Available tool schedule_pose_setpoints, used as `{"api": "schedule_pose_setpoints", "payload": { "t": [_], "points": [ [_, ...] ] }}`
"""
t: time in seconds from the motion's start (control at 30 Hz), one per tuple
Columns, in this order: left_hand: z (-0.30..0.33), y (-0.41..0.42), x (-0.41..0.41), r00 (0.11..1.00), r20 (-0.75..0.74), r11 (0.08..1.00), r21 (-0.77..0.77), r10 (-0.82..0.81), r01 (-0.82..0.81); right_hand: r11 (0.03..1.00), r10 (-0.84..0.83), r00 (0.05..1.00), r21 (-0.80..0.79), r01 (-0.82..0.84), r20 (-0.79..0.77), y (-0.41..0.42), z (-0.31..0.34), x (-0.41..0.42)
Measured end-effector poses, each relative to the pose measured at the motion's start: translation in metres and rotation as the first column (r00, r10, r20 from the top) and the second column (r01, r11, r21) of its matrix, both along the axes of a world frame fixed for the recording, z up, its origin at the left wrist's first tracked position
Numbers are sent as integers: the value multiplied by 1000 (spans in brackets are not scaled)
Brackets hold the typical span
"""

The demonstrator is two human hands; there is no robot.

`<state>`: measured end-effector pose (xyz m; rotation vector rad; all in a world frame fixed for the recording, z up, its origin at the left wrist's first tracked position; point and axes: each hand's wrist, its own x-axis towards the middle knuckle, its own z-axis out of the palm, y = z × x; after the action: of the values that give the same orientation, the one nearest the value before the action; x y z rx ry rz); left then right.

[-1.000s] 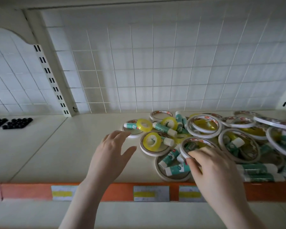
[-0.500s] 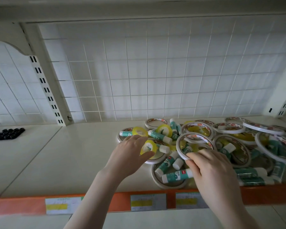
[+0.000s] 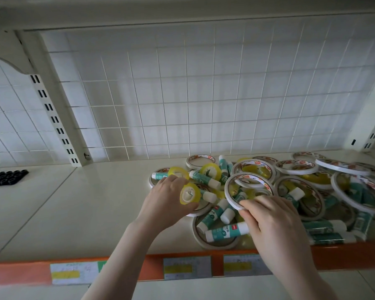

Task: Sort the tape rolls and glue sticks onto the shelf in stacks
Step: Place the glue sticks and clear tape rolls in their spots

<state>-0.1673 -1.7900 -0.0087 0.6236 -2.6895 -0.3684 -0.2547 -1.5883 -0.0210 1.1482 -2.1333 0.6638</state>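
The left hand [image 3: 165, 204] pinches a small yellow tape roll [image 3: 189, 194] between thumb and fingers, just left of centre in the frame. The right hand [image 3: 275, 221], lower right of centre, grips the near rim of a large white tape ring [image 3: 248, 190], tilting it up off the pile. Around them tape rings and green-and-white glue sticks [image 3: 227, 230] lie jumbled across the right half of the shelf [image 3: 85, 213], behind its orange front edge [image 3: 20, 273]. The rings look light, thin and stiff, so I would take them by the rim; being flat, they should stack easily. The sticks look smooth and likely to roll, best held across the barrel. Small black items [image 3: 6, 177] sit at far left.
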Motion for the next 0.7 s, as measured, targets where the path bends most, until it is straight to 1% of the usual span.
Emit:
{"api": "schedule_pose_setpoints", "payload": {
  "t": [0.2,0.33,0.43,0.53,0.7],
  "points": [
    [15,10,1,991,-131,999,31,25,-21,999,35,999,-29,-35,10,-2,-1,-5],
    [18,11,15,979,-194,998,11,55,-54,994,90,996,-57,-90,7,-5,2,-9],
    [16,9,34,971,-209,993,-3,118,-121,985,154,988,-76,-154,-9,-13,5,-9],
    [14,7,58,957,-202,978,24,207,-206,970,224,974,-95,-224,-10,-28,4,-5],
    [14,-6,108,936,-178,952,22,303,-304,938,329,943,-97,-332,-39,-60,1,25]
  ]
}}
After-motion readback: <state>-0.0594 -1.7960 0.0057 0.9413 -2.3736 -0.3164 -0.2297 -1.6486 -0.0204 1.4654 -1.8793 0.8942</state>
